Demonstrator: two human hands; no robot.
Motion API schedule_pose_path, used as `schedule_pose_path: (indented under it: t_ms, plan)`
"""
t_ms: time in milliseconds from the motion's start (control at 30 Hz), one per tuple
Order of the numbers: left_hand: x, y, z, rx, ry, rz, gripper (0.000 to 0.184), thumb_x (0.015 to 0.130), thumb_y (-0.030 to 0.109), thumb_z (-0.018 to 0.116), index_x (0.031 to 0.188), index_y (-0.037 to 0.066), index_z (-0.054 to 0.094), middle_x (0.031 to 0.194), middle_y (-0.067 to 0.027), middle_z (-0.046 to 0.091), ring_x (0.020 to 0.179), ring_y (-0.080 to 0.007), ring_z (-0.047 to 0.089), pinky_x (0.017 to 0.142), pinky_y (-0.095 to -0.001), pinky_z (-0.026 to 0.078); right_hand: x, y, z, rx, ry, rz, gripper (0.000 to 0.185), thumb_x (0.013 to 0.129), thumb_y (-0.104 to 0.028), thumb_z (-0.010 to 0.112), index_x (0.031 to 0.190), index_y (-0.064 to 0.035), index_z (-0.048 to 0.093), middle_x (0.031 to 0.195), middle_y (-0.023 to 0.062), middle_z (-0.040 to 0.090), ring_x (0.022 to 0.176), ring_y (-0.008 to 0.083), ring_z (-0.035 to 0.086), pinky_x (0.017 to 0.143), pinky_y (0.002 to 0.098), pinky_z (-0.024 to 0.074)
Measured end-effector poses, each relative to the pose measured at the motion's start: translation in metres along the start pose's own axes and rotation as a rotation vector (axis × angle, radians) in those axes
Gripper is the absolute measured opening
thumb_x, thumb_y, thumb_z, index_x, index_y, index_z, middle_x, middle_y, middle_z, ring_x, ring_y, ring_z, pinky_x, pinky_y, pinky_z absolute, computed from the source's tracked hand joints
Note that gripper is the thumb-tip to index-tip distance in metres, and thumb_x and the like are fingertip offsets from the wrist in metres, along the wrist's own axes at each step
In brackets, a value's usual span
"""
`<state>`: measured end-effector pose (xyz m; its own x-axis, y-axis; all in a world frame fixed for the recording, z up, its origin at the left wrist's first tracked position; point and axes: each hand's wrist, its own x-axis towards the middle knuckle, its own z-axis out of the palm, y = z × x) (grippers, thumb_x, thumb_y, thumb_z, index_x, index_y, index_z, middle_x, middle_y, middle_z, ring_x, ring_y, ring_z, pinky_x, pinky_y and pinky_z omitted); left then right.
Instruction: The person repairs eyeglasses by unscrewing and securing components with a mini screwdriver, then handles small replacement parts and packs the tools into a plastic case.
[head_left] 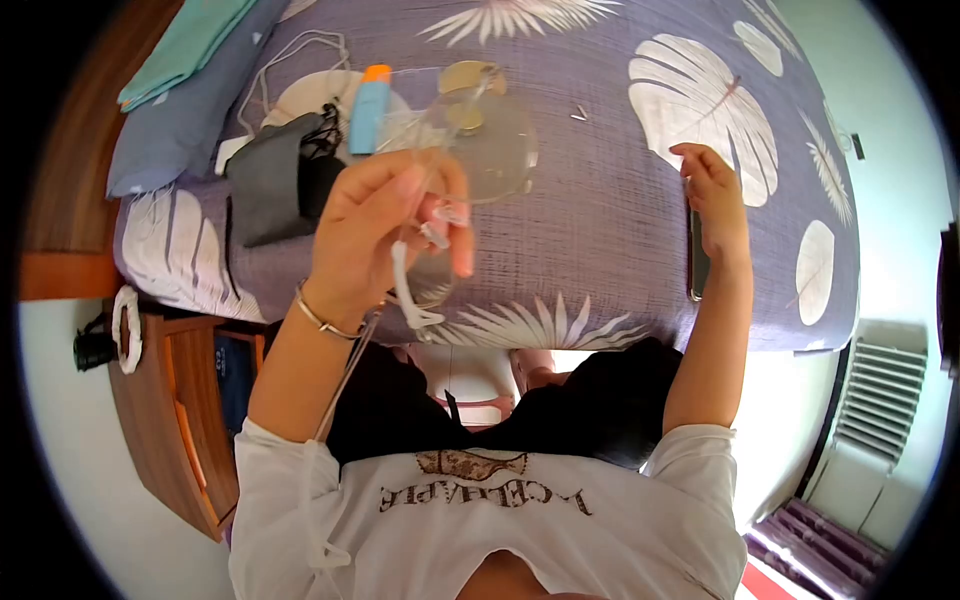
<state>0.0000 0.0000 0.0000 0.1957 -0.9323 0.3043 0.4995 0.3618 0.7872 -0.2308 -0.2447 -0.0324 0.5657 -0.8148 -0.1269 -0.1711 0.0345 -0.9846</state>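
Observation:
Eyeglasses point(490, 150) with clear lenses and pale temple arms are raised in front of me, above the bed. My left hand point(395, 210) pinches them around the bridge, close to the nose pads. One temple arm hangs down over my forearm toward my sleeve. My right hand point(712, 190) rests on the bedspread with loosely bent fingers, apart from the glasses and holding nothing visible. Beside its wrist lies a dark phone point(698, 258), partly hidden by the hand and forearm.
Left of the glasses lie a blue bottle point(370, 112) with an orange cap, a dark grey pouch point(272, 178) and a round gold item point(462, 76). Small white pieces point(579, 113) lie on the patterned bedspread point(590, 240). A wooden cabinet point(150, 420) stands at lower left.

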Motion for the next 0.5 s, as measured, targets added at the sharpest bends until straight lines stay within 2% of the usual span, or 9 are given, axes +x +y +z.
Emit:
schedule_pose_path:
  t_ms: [67,100,167,200,300,333,500]
  plan:
    - [-0.004,0.005,-0.007,-0.048,-0.015,-0.063,0.026,0.086,0.019,0.041,0.069,0.0,0.047,0.077,-0.0116,0.049,0.054,-0.0214,0.055,0.049,-0.0266,0.044,0.0,0.013,-0.004,-0.441,0.132,-0.065,0.021,0.067,-0.015,0.064,0.083,-0.0033,0.059,0.065,0.0016,0.045,0.06,0.0125,0.044,0.053,0.0266,0.0359]
    - [0.008,-0.009,-0.008,-0.054,-0.014,-0.091,0.026,0.086,0.019,0.041,0.069,0.0,0.047,0.077,-0.0116,0.049,0.054,-0.0214,0.055,0.049,-0.0266,0.044,0.008,0.028,-0.019,-0.432,0.139,-0.039,0.021,0.067,-0.015,0.064,0.083,-0.0033,0.059,0.065,0.0016,0.045,0.06,0.0125,0.044,0.053,0.0266,0.0359]
    - [0.014,-0.018,-0.013,-0.018,0.012,-0.097,0.026,0.086,0.018,0.04,0.069,-0.001,0.047,0.076,-0.0112,0.049,0.055,-0.0216,0.055,0.049,-0.0265,0.045,0.01,0.03,-0.028,-0.855,0.121,-0.15,0.028,0.061,-0.013,0.068,0.084,-0.001,0.058,0.065,0.0023,0.044,0.062,0.013,0.044,0.055,0.0257,0.0361]
    - [0.016,-0.022,-0.018,-0.02,0.001,-0.093,0.027,0.087,0.019,0.039,0.071,-0.002,0.047,0.076,-0.011,0.048,0.055,-0.021,0.055,0.049,-0.0267,0.045,0.007,0.026,-0.023,-0.792,0.043,-0.085,0.034,0.056,-0.012,0.07,0.086,-0.0007,0.057,0.065,0.003,0.045,0.061,0.0141,0.044,0.057,0.025,0.037]
    - [0.02,-0.029,-0.027,0.022,0.052,-0.114,0.029,0.087,0.02,0.038,0.072,-0.002,0.048,0.075,-0.0106,0.048,0.054,-0.0199,0.054,0.049,-0.0269,0.045,0.009,0.039,-0.013,-0.671,-0.012,-0.103,0.037,0.054,-0.012,0.072,0.087,-0.0011,0.057,0.066,0.0032,0.046,0.062,0.0141,0.044,0.058,0.0248,0.0378]
    - [0.021,-0.031,-0.028,0.039,0.11,-0.133,0.03,0.088,0.022,0.037,0.073,-0.003,0.047,0.075,-0.0102,0.048,0.054,-0.0191,0.054,0.049,-0.0264,0.045,0.01,0.038,-0.01,-0.682,-0.028,-0.08,0.038,0.056,-0.009,0.072,0.09,-0.0038,0.057,0.069,-0.0028,0.04,0.058,0.0066,0.036,0.055,0.0186,0.0329]
    - [0.022,-0.037,-0.038,0.09,0.125,-0.201,0.03,0.088,0.022,0.037,0.07,-0.001,0.045,0.074,-0.0099,0.047,0.053,-0.0198,0.054,0.047,-0.0263,0.045,0.016,0.033,0.007,-0.659,-0.062,-0.069,0.036,0.058,-0.012,0.072,0.09,-0.0043,0.057,0.07,-0.0029,0.043,0.057,0.0053,0.035,0.053,0.0175,0.0322]
